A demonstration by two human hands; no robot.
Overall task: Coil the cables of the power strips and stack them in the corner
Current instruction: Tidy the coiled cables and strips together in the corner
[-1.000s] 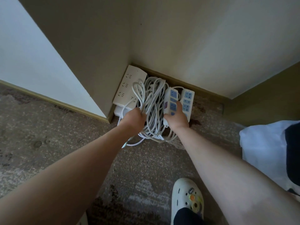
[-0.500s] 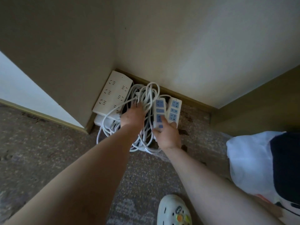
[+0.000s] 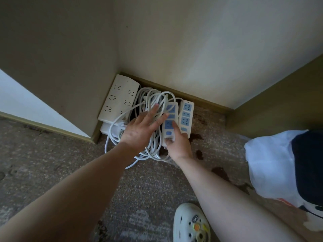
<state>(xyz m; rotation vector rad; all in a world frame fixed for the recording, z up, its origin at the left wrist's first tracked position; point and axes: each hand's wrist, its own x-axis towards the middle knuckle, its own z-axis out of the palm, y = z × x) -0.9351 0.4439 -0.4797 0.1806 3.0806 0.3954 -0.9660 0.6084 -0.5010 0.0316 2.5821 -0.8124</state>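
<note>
White cable (image 3: 150, 102), wound in loose overlapping loops, lies heaped on the carpet (image 3: 52, 154) in the corner where two beige walls meet, with a few strands spilling out toward the near side. At the heap's left, a wide cream power strip (image 3: 118, 98) leans tilted against the left wall, its lower end resting on another white strip (image 3: 107, 128) that lies flat beneath it and is mostly hidden. At the heap's right, two narrow white strips with blue sockets sit side by side, touching along their long edges: the nearer blue strip (image 3: 170, 121) lies against the cable loops, and the farther blue strip (image 3: 186, 116) sits just beside the skirting board (image 3: 201, 100). The left hand (image 3: 139, 130) is spread flat with straight fingers, palm down, pressing on top of the coiled cable; its fingertips reach almost to the nearer blue strip. The right hand (image 3: 180, 144) grips the near end of that strip, with its forefinger stretched along the strip's face and the other fingers curled around the end. A white clog (image 3: 190, 224) with small charms stands on the carpet at the bottom edge, and a white and dark cloth bundle (image 3: 279, 165) lies at the right.
</note>
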